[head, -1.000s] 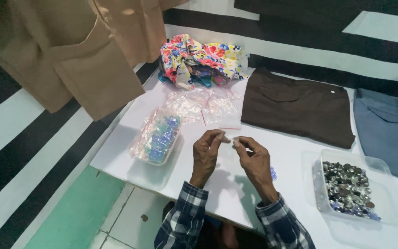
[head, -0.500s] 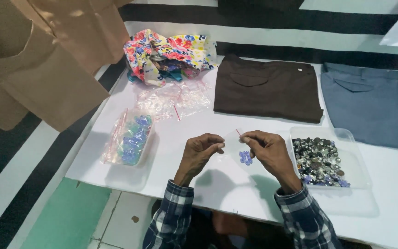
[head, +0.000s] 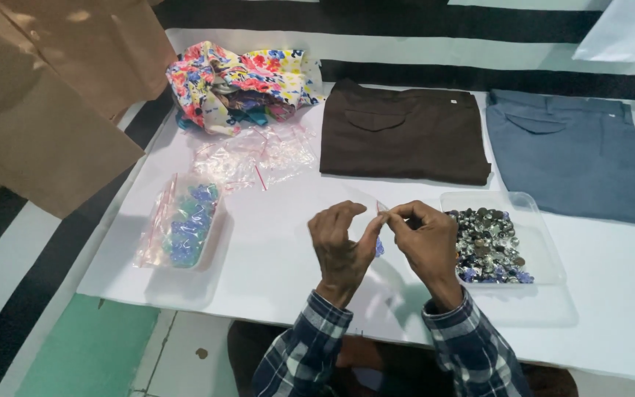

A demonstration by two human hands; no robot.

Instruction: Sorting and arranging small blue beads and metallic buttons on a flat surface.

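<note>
White table (head: 273,257): both hands (head: 343,246) pinch small bag (head: 381,208).

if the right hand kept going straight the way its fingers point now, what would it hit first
Most likely the left hand. The right hand points its fingertips leftward, and both hands already pinch a small clear packet between them, so the packet and the left fingertips lie directly in that line. Depth looks about level, though one view cannot confirm it.

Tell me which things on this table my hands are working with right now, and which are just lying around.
In hand:
left hand and right hand, together pinching a small clear bag
blue bits just below the hands

Lying about:
tray of buttons
bag of blue and green pieces
empty clear bags
floral cloth
brown trousers
blue-grey trousers
tan garment
</note>
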